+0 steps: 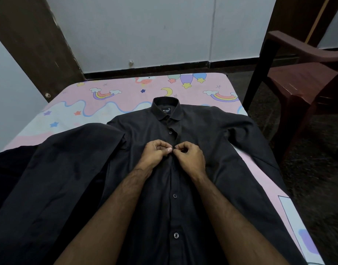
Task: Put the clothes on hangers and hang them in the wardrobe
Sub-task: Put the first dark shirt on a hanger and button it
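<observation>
Black shirt (193, 142) is lying flat, collar away, on the bed (72, 111). Left hand (156, 152) and right hand (189, 155) are meeting at the placket, fingers (169, 149) pinching a chest button; placket is running lengthwise toward the person.

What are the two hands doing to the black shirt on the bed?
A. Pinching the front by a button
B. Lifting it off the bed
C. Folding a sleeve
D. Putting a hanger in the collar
A: the left hand and right hand meet at the middle of the shirt, fingers pinching the front strip between two buttons, while it lies flat on the bed; no hanger is in view.
</observation>
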`<state>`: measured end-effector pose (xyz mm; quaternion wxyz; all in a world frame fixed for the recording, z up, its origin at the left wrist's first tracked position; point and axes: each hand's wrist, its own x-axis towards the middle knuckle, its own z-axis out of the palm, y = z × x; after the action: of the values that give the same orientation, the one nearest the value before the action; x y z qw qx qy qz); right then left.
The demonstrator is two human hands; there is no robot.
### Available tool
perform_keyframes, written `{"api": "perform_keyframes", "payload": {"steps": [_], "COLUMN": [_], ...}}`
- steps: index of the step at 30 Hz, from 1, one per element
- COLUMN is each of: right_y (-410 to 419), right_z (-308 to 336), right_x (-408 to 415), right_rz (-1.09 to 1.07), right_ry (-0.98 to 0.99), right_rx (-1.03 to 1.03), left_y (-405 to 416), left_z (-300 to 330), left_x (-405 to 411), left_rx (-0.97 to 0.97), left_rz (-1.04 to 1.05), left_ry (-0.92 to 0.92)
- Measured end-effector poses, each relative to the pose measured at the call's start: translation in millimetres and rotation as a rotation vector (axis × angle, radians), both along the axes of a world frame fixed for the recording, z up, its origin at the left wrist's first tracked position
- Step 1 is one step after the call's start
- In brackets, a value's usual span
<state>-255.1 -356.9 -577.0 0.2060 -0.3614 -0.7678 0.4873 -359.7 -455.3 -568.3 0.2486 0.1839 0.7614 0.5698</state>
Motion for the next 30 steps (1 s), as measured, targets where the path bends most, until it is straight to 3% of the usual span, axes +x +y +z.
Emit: {"api": "perform_keyframes", "payload": {"steps": [15,21,30], "right_y": [8,11,14], "right_z": [-5,-3,-2], "right_x": [3,4,-1], "right_rz": [0.071,0.125,0.138], "right_ry": [0.170,0.171,0.076], "right_rx": [-0.114,-0.204,-0.176], "left_y": [-2,-1,-1], "left_z": [0,-3,-11], "left_x": [4,3,2], "left_rx": [0.055,0.065,0.048], "left_rz": [0.065,0.080,0.101], "left_ry": [0.016,0.033,0.084]}}
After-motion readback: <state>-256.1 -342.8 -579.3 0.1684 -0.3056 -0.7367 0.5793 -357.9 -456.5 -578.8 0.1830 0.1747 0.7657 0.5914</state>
